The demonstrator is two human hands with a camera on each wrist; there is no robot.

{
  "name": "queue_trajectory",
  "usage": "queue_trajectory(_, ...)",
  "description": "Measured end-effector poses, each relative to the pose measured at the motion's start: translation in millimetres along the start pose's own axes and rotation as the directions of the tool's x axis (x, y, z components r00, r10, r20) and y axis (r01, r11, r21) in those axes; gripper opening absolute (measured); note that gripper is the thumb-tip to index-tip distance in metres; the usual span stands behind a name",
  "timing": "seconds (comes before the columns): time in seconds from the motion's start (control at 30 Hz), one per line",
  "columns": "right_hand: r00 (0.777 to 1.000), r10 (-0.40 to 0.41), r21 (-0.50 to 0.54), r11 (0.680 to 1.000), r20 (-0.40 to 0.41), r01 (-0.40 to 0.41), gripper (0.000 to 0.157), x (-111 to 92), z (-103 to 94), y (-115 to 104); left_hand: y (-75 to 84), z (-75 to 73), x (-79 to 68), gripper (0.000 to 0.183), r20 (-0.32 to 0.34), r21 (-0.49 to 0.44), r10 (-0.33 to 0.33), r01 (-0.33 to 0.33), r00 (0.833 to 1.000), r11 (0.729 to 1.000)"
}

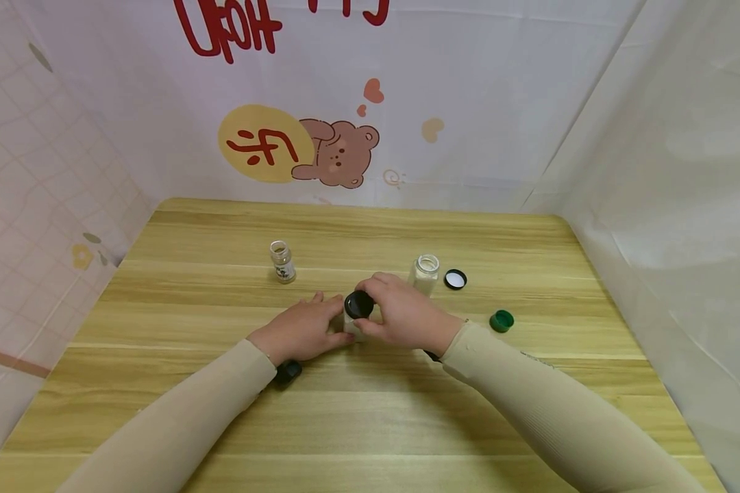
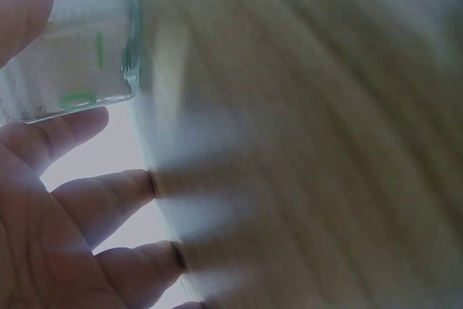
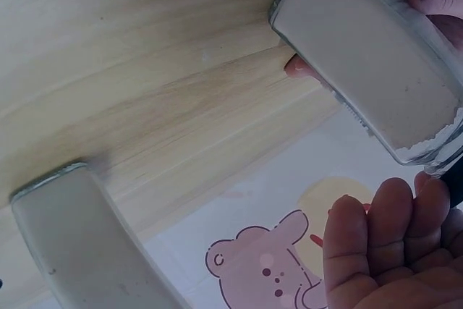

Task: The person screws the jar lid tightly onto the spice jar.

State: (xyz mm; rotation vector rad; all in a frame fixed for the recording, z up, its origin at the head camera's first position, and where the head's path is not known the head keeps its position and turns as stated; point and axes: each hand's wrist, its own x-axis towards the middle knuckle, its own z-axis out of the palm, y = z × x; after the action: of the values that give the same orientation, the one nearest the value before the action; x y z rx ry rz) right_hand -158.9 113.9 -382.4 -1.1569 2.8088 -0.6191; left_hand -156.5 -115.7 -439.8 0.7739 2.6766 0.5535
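Note:
A square glass jar of pale powder (image 3: 362,56) stands on the table between both hands. My left hand (image 1: 305,329) holds its lower part between thumb and index finger, the other fingers spread with their tips on the tabletop. Green marks show on the jar's side in the left wrist view. Over the jar's mouth is a black lid (image 1: 359,305), which my right hand (image 1: 410,315) grips from the right with thumb and fingers. A second glass jar of pale powder (image 1: 424,274), uncovered, stands just behind my right hand.
A black lid with a white inside (image 1: 455,279) lies right of the second jar. Nearer on the right is a green cap (image 1: 502,320). A small open jar with a label (image 1: 282,261) stands back left. By the left wrist sits a small black object (image 1: 288,373).

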Motion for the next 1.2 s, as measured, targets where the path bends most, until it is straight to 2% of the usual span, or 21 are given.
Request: queue_trajectory(1.2,0.995,0.026,-0.087,0.996,0.095,-0.018,0.037,9.2,-5.2,-2.1,1.5,-1.9,-1.3,0.075,0.003,-0.003,-0.001,0.001,1.0,1.0)
